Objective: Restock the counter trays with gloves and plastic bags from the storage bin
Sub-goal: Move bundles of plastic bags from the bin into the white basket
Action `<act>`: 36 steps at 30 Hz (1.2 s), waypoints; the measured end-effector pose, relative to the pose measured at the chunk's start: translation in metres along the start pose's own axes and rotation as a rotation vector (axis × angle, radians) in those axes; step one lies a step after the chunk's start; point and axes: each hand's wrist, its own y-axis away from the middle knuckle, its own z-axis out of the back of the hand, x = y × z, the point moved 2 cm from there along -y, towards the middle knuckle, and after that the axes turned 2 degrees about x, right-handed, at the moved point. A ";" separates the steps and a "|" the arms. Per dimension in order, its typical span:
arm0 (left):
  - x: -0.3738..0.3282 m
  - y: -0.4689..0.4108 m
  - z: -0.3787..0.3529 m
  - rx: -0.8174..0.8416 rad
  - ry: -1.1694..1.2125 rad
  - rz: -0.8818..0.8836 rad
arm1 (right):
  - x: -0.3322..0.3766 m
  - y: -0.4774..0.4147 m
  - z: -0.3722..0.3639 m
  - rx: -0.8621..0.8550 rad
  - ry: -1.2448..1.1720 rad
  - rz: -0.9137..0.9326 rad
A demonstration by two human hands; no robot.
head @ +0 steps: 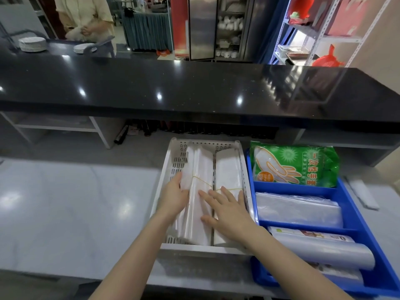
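White tray, two banded bag bundles, left hand and right hand flat on them, fingers straight.

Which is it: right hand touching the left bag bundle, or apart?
Touching. The head view shows the right hand lying flat, its fingers and thumb resting on the left bag bundle in the white tray.

The left grip is pressing flat against the left bag bundle in the white tray while the right grip is lying flat across both bundles, and the blue bin is sitting just beside it on the bench, holding a green glove pack in its far compartment.
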 end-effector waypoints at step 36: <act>-0.053 0.015 -0.039 0.453 0.533 0.072 | -0.008 0.048 0.055 -0.770 -0.491 -0.121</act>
